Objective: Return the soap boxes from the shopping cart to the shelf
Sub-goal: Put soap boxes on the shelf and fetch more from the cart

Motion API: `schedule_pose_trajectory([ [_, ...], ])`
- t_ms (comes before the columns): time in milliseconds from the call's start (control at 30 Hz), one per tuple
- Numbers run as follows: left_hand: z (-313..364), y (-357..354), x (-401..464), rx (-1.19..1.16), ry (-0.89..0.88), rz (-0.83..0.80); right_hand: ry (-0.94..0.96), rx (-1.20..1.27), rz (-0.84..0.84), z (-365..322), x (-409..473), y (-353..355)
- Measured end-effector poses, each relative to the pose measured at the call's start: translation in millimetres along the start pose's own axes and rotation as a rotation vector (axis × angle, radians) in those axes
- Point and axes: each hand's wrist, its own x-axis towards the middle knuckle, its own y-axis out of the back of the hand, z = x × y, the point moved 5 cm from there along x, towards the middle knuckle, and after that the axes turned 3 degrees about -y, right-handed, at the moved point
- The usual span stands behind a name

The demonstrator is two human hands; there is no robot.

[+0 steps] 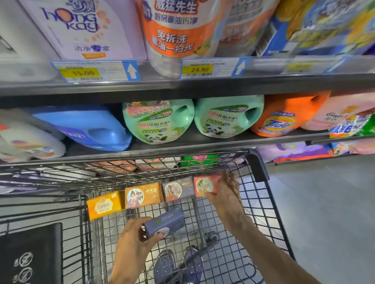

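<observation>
A wire shopping cart (274, 204) stands in front of the shelf (182, 145). Along the cart's far wall stands a row of soap boxes: a yellow one (104, 205), an orange one (143, 195), a grey-purple one (178, 189) and a red one (204, 185). My right hand (228, 197) grips the red box at the right end of the row. My left hand (133, 240) holds a dark blue soap box (166, 222) above the cart floor, nearer to me.
Detergent jugs fill the shelf level just above the cart: blue (86, 127), two green (158, 121), an orange Tide (287, 116). Price tags (95, 70) hang on the upper shelf edge. A black child-seat flap (26, 268) sits at the cart's left. Grey aisle floor (345, 219) lies to the right.
</observation>
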Motion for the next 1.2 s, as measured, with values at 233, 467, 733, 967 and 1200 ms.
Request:
schedule_pose_trajectory([
  [233, -0.1, 4.8, -6.1, -0.079, 0.01, 0.015, -0.026, 0.016, 0.069, -7.2, -3.0, 6.8],
  [467, 8.8, 18.6, -17.4, -0.133, 0.019, 0.033, 0.041, 0.196, 0.01, -2.7, -28.6, 32.1],
  [733, 88.4, 55.5, -54.5, -0.27, -0.116, -0.016, 0.134, 0.509, -0.039, -4.0, -111.2, 108.1],
  [967, 229.2, 112.0, -97.4, -0.133, -0.369, -0.056, 0.224, 0.645, 0.188, 17.4, -206.4, 260.6],
  [1200, 425.0, 93.6, -153.3, -0.003, -0.726, -0.11, 0.265, 0.796, 0.398, 92.7, -288.3, 421.8],
])
